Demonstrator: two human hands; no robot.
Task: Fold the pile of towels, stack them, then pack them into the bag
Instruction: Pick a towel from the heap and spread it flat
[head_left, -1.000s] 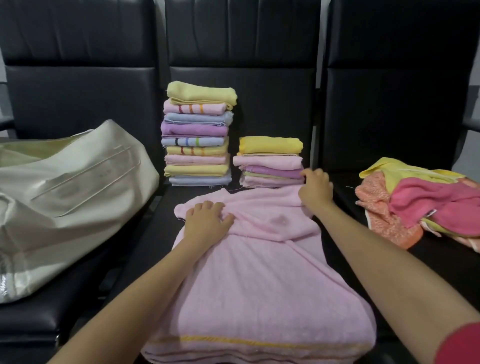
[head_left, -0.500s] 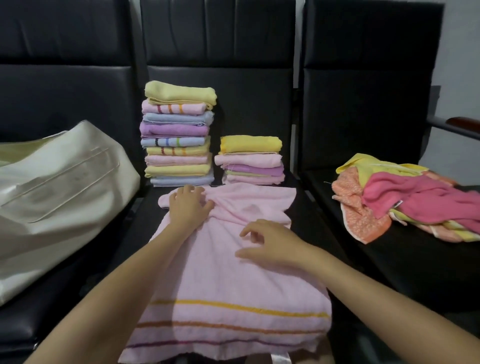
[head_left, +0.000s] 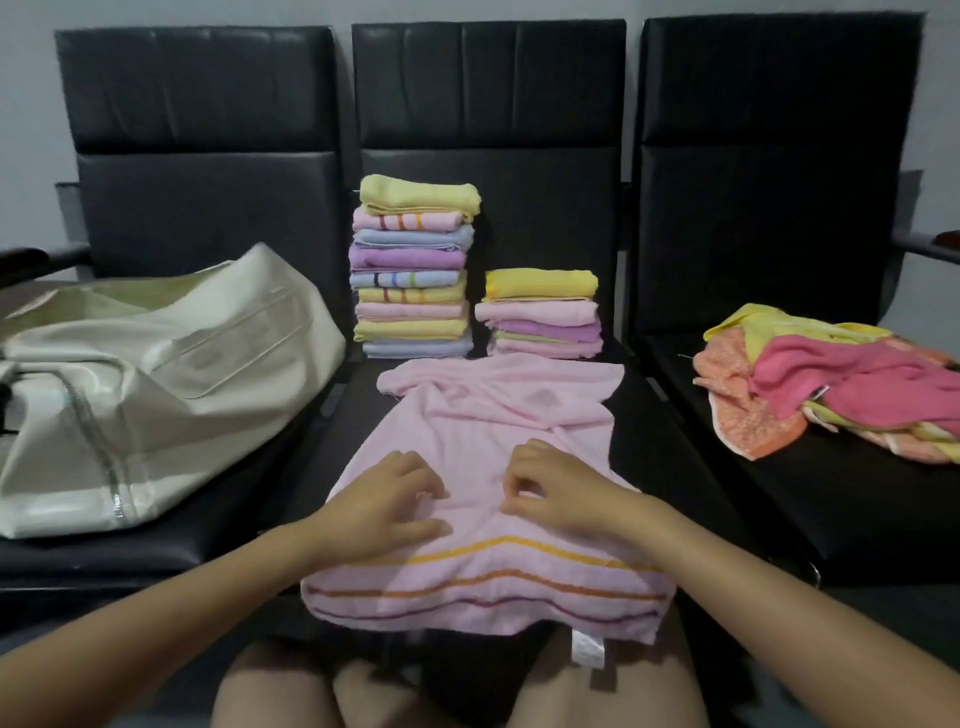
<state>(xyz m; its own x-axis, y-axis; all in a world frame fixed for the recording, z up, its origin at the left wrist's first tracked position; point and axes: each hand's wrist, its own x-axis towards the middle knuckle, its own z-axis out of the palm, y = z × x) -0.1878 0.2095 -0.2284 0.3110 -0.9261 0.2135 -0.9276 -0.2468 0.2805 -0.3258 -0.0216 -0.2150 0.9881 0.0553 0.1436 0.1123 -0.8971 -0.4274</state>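
Both my hands now sit side by side on the near half of the pink towel (head_left: 498, 415), just above its striped band. My left hand (head_left: 387, 501) has its fingers curled and pinches a small fold of the cloth between thumb and fingertips. My right hand (head_left: 550, 488) does the same, fingers bent inward and nipping the fabric. The two hands are near each other but do not touch.

Change from half a second ago: my left hand has come back from the towel's far left corner to the near half, and my right hand has closed from a loose spread into a pinch. The towel's far edge remains rumpled and folded over itself.

Edges: the towel's near hem hangs over the front lip of the middle seat (head_left: 670, 467), with a white label (head_left: 588, 649) dangling below it. The far edge lies just short of the two folded stacks, the tall stack (head_left: 413, 267) on the left and the short stack (head_left: 540, 312) on the right, both against the seat back.

Open room: bare black seat shows on either side of the towel. The cream bag (head_left: 156, 395) lies on the left seat, its side reaching the gap between seats. The unfolded pile (head_left: 831, 384) rests on the right seat, well apart from my hands.
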